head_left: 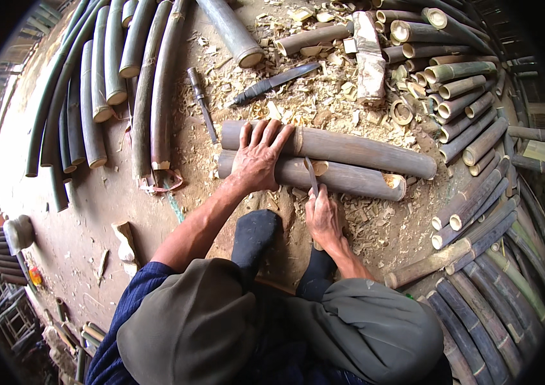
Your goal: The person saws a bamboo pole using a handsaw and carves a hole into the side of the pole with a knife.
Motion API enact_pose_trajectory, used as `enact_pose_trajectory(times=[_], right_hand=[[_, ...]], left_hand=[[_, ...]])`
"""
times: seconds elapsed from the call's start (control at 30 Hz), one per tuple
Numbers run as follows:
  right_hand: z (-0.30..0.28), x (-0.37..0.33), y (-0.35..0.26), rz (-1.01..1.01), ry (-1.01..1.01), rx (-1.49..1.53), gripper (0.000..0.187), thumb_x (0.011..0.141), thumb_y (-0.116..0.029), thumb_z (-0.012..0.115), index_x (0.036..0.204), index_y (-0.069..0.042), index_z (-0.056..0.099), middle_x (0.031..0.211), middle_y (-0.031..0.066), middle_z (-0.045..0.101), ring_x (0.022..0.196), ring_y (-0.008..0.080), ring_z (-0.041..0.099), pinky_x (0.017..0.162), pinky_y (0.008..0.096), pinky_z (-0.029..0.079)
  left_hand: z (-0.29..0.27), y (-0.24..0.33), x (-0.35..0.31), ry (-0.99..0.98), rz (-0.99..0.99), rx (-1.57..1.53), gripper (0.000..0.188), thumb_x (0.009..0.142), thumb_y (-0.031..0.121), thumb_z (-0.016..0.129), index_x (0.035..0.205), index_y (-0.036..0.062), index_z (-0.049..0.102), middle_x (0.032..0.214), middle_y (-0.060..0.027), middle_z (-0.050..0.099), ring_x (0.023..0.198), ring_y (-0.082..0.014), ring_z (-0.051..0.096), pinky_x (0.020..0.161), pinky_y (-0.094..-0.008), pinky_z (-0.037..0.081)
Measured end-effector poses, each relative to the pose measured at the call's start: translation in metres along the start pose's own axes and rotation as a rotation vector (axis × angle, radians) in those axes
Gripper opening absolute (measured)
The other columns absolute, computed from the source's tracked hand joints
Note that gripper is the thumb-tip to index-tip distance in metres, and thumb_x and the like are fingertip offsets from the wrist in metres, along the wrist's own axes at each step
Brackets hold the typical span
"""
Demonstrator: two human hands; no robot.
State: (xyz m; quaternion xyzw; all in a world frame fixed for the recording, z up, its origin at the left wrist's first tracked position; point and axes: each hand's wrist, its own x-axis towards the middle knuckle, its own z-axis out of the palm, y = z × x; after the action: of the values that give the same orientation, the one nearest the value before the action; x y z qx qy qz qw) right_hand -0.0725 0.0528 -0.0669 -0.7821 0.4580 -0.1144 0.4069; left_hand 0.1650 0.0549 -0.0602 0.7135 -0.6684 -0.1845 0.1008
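Observation:
Two bamboo tubes lie side by side across the ground before me, a far tube (362, 147) and a near tube (343, 176). My left hand (258, 154) spans both at their left part, fingers over the far one, gripping them against the ground. My right hand (325, 218) is closed round the handle of a knife (311, 174); the handle is mostly hidden. Its blade touches the near tube beside a pale cut notch. A second pale opening shows near that tube's right end. Beyond lie a dark-handled knife (277, 83) and a chisel-like metal tool (202, 106).
Pale wood chips (330, 106) litter the ground around the tubes. Long bamboo poles (150, 96) lie at the far left. Cut bamboo pieces (471, 115) are stacked along the right. A rough wooden block (369, 58) sits behind, and my dark-socked foot (254, 237) is close in front.

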Motion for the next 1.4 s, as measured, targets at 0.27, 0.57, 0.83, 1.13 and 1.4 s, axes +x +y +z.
enact_pose_trajectory(times=[0.27,0.57,0.83,1.13,1.4], right_hand=[[0.007,0.002,-0.01,0.134,0.021,-0.057,0.02,0.103,-0.014,0.052,0.111,0.004,0.053,0.078,0.0322,0.067,0.074,0.0522,0.068,0.06,0.0585,0.052],[-0.014,0.013,-0.003,0.168,-0.115,-0.154,0.026,0.103,-0.022,0.052,0.111,0.003,0.057,0.08,0.0368,0.066,0.081,0.0552,0.068,0.066,0.0617,0.052],[-0.056,-0.022,0.034,0.142,0.204,0.355,0.03,0.113,-0.024,0.041,0.12,0.0,0.057,0.088,0.0094,0.066,0.062,0.0153,0.064,0.054,0.0311,0.059],[-0.131,-0.075,0.128,0.378,0.555,0.003,0.04,0.111,-0.031,0.045,0.109,0.005,0.062,0.076,0.0269,0.065,0.071,0.0481,0.066,0.066,0.0541,0.052],[-0.138,-0.057,0.127,0.355,0.552,-0.155,0.043,0.109,-0.028,0.05,0.122,0.01,0.064,0.095,0.0349,0.07,0.087,0.0494,0.071,0.075,0.0518,0.057]], left_hand=[[0.0,0.001,-0.001,-0.027,-0.01,0.002,0.142,0.041,0.021,0.099,0.163,0.0212,0.028,0.161,-0.0144,0.035,0.154,-0.0385,0.029,0.127,-0.061,0.018],[-0.001,0.001,-0.001,-0.02,-0.005,0.02,0.143,0.04,0.025,0.1,0.163,0.0194,0.028,0.161,-0.016,0.036,0.153,-0.0379,0.03,0.127,-0.06,0.018],[-0.003,0.003,0.001,0.034,0.03,0.043,0.142,0.037,0.027,0.099,0.16,0.0159,0.03,0.155,-0.0149,0.039,0.15,-0.0373,0.032,0.125,-0.0582,0.02],[0.002,0.048,0.01,-0.035,-0.006,0.006,0.148,0.043,0.029,0.102,0.166,0.0143,0.021,0.167,-0.0203,0.028,0.156,-0.0448,0.022,0.126,-0.0654,0.014],[0.031,0.117,0.052,-0.128,0.093,0.089,0.153,0.043,0.041,0.103,0.167,0.0132,0.018,0.166,-0.0264,0.025,0.156,-0.0475,0.02,0.124,-0.0687,0.013]])
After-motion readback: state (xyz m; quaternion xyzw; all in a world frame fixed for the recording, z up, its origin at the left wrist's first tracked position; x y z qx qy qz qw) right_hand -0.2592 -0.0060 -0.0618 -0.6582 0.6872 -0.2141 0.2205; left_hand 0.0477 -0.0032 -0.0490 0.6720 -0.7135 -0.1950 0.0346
